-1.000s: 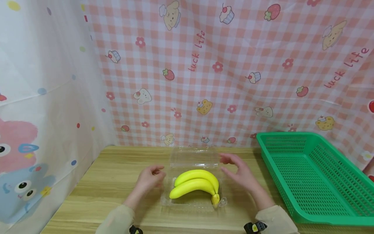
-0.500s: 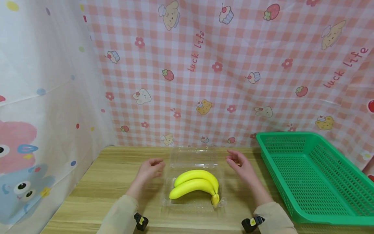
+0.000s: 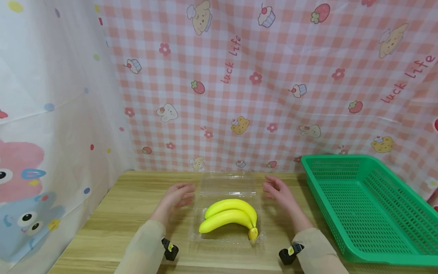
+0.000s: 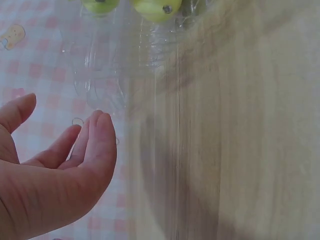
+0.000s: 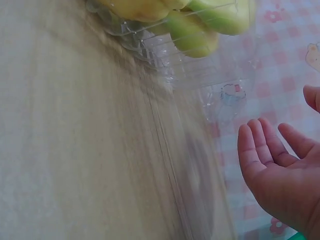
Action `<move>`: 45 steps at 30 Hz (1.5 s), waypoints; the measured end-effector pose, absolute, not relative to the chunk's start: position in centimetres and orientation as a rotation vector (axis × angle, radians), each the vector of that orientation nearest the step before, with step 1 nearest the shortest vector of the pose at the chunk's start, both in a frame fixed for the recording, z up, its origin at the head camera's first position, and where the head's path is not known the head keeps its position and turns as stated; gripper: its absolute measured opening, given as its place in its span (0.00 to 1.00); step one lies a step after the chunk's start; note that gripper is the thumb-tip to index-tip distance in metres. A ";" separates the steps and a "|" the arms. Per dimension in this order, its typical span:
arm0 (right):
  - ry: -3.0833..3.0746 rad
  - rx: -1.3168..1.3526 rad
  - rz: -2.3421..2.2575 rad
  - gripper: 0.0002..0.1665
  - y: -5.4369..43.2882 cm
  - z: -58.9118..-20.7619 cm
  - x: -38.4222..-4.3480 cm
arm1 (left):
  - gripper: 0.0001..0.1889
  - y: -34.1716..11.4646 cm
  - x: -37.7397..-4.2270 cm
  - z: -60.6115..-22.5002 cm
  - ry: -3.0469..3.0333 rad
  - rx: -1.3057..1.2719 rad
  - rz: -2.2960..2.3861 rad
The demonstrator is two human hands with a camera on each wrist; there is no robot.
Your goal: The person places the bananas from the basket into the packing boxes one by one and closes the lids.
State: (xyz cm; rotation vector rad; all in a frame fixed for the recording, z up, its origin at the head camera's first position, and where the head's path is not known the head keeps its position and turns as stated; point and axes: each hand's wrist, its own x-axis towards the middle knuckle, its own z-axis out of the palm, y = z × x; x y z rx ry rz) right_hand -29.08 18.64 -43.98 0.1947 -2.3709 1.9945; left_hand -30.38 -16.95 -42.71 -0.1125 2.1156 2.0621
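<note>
A bunch of two yellow bananas point(image 3: 224, 220) lies in a clear plastic clamshell box point(image 3: 219, 241) on the wooden table, its stem toward the near right corner. The transparent lid point(image 3: 227, 185) stands hinged back behind the fruit. To the left of the box, my left hand point(image 3: 176, 196) is held in the air with relaxed, gently bent fingers and grips nothing. My right hand point(image 3: 280, 193) hovers on the opposite side, equally free, its palm facing the box. Both wrist views show the left hand point(image 4: 65, 170) and right hand point(image 5: 280, 170) apart from the plastic.
A green plastic basket point(image 3: 367, 213) stands at the right of the table point(image 3: 113, 217). Behind hangs a pink checked curtain point(image 3: 219, 95), and a white printed one point(image 3: 68, 125) borders the left. A black camera is strapped to each wrist.
My right hand has drawn back a little from the lid, its fingers coming closer together. My left hand has risen slightly away from the box's side. Bananas and box have stayed put.
</note>
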 end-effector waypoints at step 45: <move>-2.329 0.056 2.367 0.36 17.1 -44.2 -33.1 | 0.23 -15.6 -34.1 -42.5 1.966 -0.208 2.131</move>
